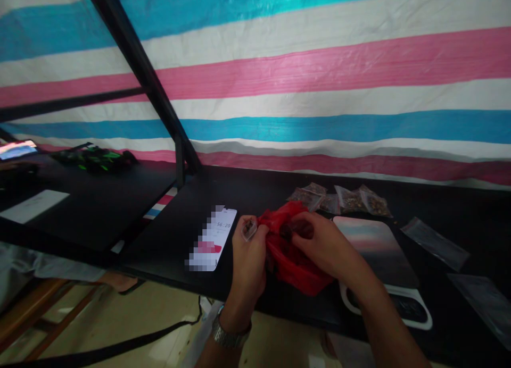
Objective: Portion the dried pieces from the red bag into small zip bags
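Note:
A red plastic bag (pixel 305 275) is bunched up at the table's front edge, its mouth turned up between my two hands. My left hand (pixel 248 256) is closed on the left side of its rim. A small clear plastic piece (pixel 249 228) with dark bits in it also sits in that hand, by the curled fingers. At the bag's mouth, the fingers of my right hand (pixel 315 237) are bent together over the dark inside. What they pinch is hidden. Right of the bag, partly under my right forearm, lies a kitchen scale (pixel 375 245) with a white base.
Behind the scale lie several small zip bags (pixel 351 199) filled with brownish bits. Flat clear bags (pixel 435 243) rest at the right. A lit phone (pixel 215 237) lies left of my hands. A black slanted frame bar (pixel 147 81) rises at the left, before a striped sheet (pixel 319 59).

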`<action>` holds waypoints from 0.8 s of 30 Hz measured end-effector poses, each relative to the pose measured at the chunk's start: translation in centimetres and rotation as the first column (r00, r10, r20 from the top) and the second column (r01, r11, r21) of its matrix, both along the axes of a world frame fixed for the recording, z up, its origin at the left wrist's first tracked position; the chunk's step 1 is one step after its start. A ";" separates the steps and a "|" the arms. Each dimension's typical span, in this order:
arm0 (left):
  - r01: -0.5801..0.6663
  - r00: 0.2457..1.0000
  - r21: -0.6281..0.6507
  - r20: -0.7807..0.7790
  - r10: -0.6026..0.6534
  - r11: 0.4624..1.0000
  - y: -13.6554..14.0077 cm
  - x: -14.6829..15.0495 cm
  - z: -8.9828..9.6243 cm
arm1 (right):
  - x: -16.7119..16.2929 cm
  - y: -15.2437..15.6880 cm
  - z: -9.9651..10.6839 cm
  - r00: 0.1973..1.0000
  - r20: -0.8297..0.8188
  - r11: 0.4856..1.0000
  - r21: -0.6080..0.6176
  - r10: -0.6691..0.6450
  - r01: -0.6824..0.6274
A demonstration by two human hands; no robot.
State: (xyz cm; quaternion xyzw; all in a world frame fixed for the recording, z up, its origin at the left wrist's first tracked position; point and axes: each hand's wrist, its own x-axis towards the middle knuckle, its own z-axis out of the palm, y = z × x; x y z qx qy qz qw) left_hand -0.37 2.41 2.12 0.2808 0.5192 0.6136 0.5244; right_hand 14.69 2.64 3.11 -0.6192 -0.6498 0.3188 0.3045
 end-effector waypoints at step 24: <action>-0.032 0.999 0.011 -0.028 0.033 0.999 -0.1 -0.3 -0.1 | -0.5 -0.3 0.4 0.984 -0.119 0.989 -0.058 0.130 -0.138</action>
